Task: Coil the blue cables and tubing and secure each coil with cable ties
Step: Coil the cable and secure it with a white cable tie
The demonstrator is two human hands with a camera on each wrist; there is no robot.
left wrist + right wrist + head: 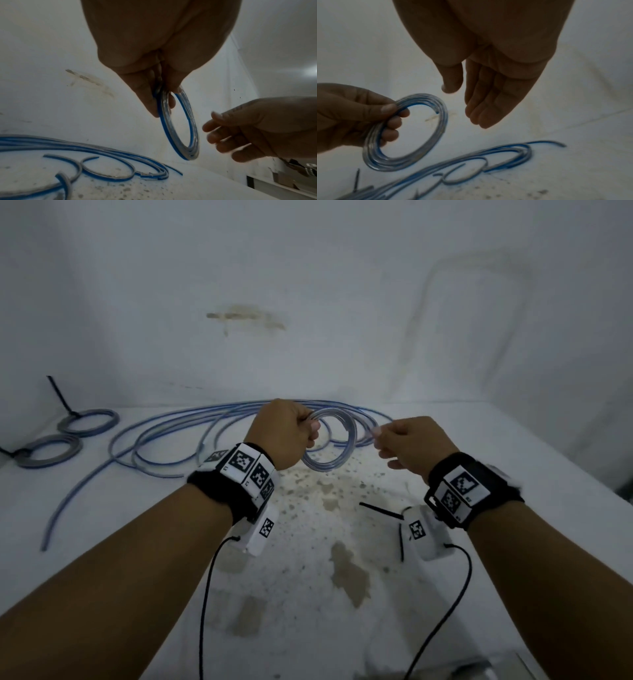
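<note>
At your ten o'clock two tied coils (70, 438) lie on the white table (513, 474). Loose blue tubing (164, 436) sprawls at eleven o'clock. At twelve, your left hand (286, 436) grips a wound coil (330, 440), held upright above the table. Just at one o'clock, your right hand (411, 445) hovers beside it, fingers relaxed, holding nothing. Black cable ties (382, 510) lie below it.

Stained white wall (308, 285); pitted white table (325, 594).
</note>
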